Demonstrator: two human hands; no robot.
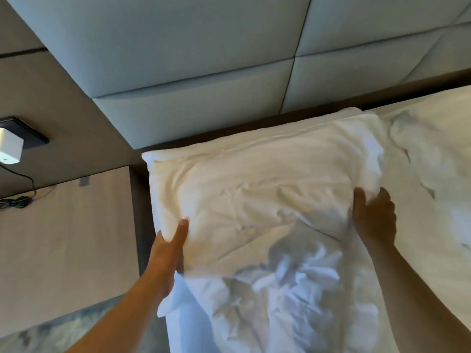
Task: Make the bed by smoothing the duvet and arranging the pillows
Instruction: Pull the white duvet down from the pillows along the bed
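Padded headboard [198,59] in pale grey panels across the far side, well beyond both grips. White pillow [254,184] lying flat at the head of the bed, its far long edge just short of the headboard, its cover creased all over.

Left hand [168,253] at the near left corner of the pillow: thumb laid over the top face, fingers tucked under the edge out of sight, so a grip holding the pillow corner between thumb and hidden fingers. Right hand [374,220] at the near right corner: thumb on the top face, fingers wrapped round the side of the pillow, blurred; again a grip holding the pillow. Pillow spanning the whole gap between the two grips and reaching away from them toward the headboard.

Rumpled white duvet [280,289] bunched just below and between the grips, touching the near edge of the pillow. Bare white sheet [433,174] stretching out beyond the right grip, with a few loose folds.

Wooden bedside table [63,238] out past the left grip, apart from the bed. Dark coiled cable [15,202] lying at its far left edge. Small white box [10,146] on a dark plate fixed to the wall, above the cable and well away from both grips.
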